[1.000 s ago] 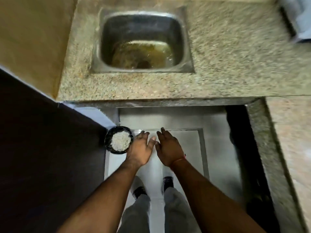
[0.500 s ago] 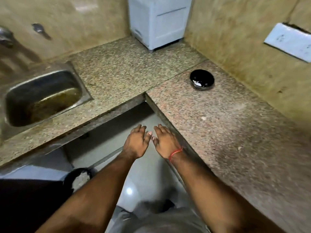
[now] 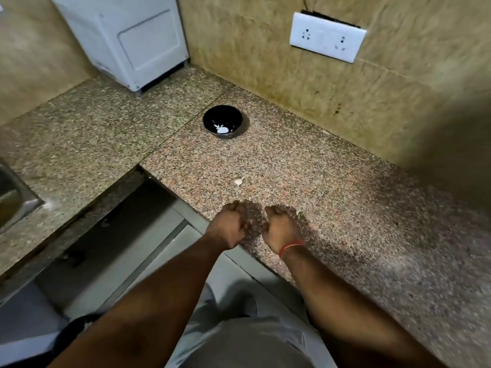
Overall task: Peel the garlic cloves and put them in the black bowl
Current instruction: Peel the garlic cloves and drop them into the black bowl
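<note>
The black bowl [image 3: 212, 118] stands on the granite counter [image 3: 358, 213] near the back wall, with a white garlic piece [image 3: 221, 129] inside it. A loose garlic clove [image 3: 239, 181] lies on the counter between the bowl and my hands. My left hand [image 3: 229, 226] and my right hand [image 3: 280, 227] rest side by side at the counter's front edge, both with fingers curled under. A small pale clove [image 3: 298, 212] shows just beside my right hand's knuckles; whether the hand touches it is hidden.
A white appliance [image 3: 127, 41] fills the back corner. A wall socket plate [image 3: 328, 37] hangs above the counter at the right. The steel sink [image 3: 12, 197] is at the far left edge. Below the counter's inner corner is open floor.
The view has swung right from the sink to the counter with the bowl. Both hands moved from over the floor onto the counter edge, and their flat, spread fingers have curled in.
</note>
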